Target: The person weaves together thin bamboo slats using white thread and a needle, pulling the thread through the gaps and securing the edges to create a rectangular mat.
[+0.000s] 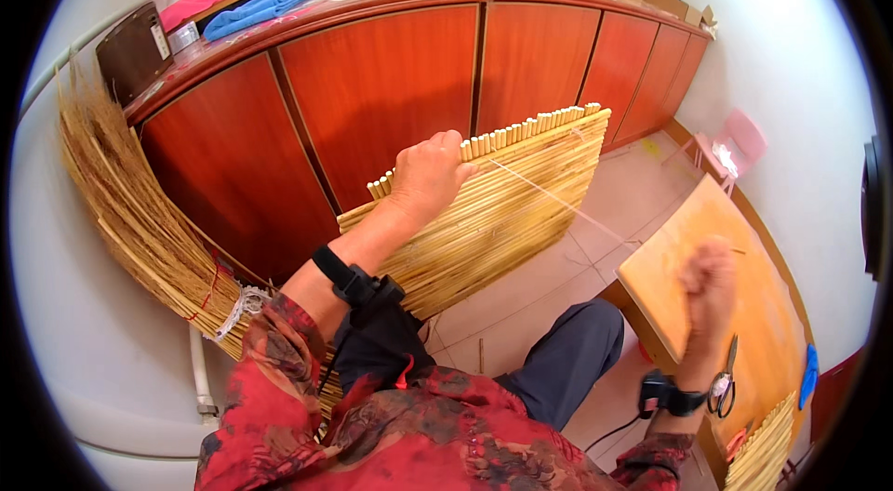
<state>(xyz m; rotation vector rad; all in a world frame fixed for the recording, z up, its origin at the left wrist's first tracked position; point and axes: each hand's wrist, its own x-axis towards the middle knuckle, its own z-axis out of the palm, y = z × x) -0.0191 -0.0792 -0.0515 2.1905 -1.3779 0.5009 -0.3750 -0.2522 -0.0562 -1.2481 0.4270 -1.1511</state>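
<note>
- Straw-coloured reed mat [502, 203], centre frame, is gripped at its top edge by the closed left hand [426, 173].
- Right hand [709, 286], lower right, is blurred; grip cannot be told.
- Thin taut string [558, 201] may snap or slip if overpulled.
- Scissors [724, 384] sit near the wooden board's [744, 240] edge and could fall.

A flat mat of pale yellow straw stalks bound side by side [502, 203] stands tilted on edge, cut ends up, a thin white thread [558, 201] running taut across it.
</note>
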